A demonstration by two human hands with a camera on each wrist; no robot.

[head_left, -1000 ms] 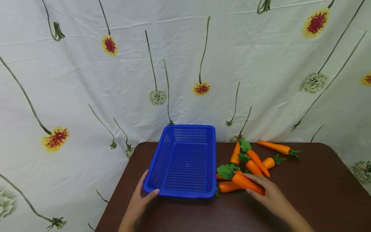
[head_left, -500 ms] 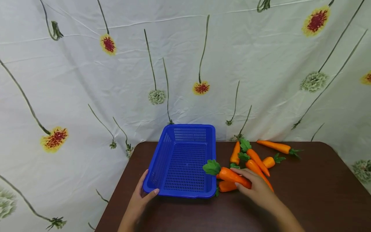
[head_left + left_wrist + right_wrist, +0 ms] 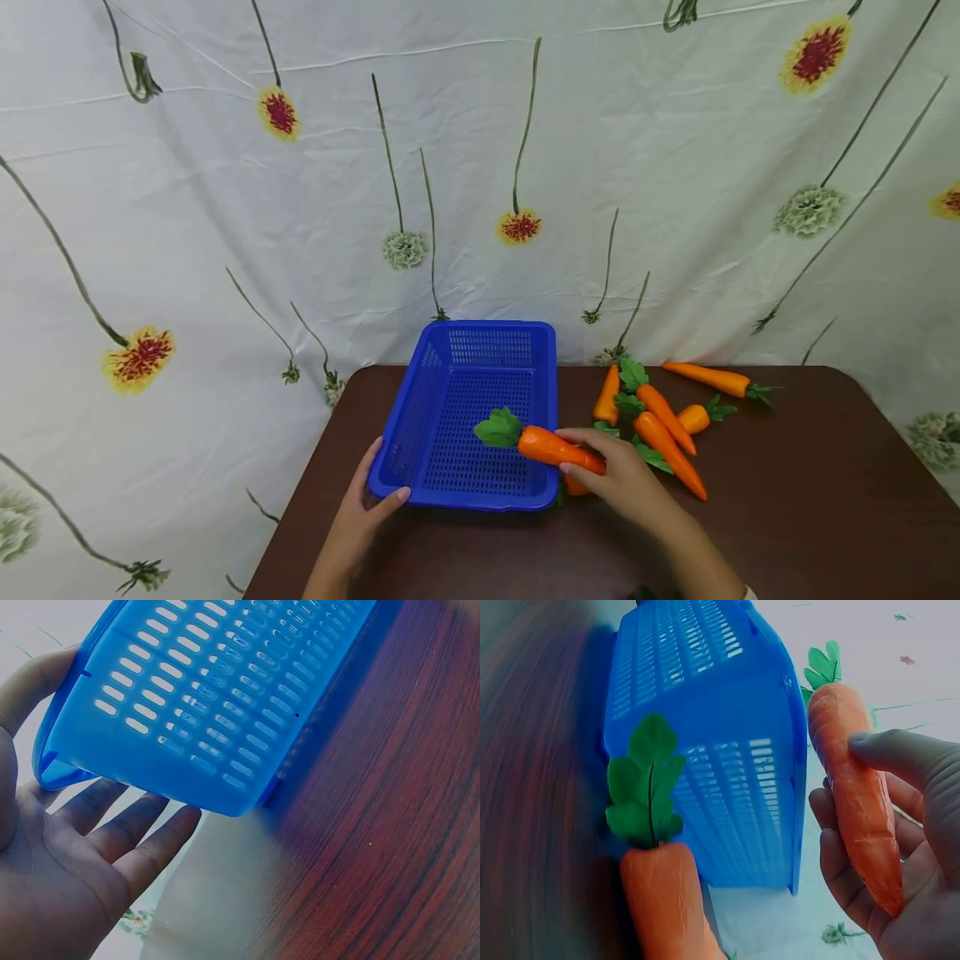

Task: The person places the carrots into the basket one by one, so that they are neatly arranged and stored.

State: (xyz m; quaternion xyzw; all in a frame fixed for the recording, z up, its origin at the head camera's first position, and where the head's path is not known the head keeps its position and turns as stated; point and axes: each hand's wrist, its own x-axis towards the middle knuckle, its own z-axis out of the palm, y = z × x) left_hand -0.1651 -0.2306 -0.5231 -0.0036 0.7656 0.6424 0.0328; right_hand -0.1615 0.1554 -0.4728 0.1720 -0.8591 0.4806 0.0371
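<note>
Floral sheet (image 3: 480, 167) hangs behind a dark brown worktop (image 3: 825, 500). Blue basket (image 3: 450, 375) sits on the worktop's left part, nothing lying in it. Your left hand (image 3: 360, 517) holds the basket's near left corner, thumb over the rim, fingers (image 3: 112, 832) lying straight under the outer wall. Your right hand (image 3: 622, 479) is clenched around a carrot (image 3: 555, 447), thumb on top, fingers curled beneath. That carrot is off the worktop, crossing the basket's right rim, with its green top (image 3: 498, 427) over the basket floor. Loose carrots (image 3: 660, 421) lie in a pile on the worktop just right of the basket. One of them (image 3: 664, 915) lies against the basket's near right corner.
</note>
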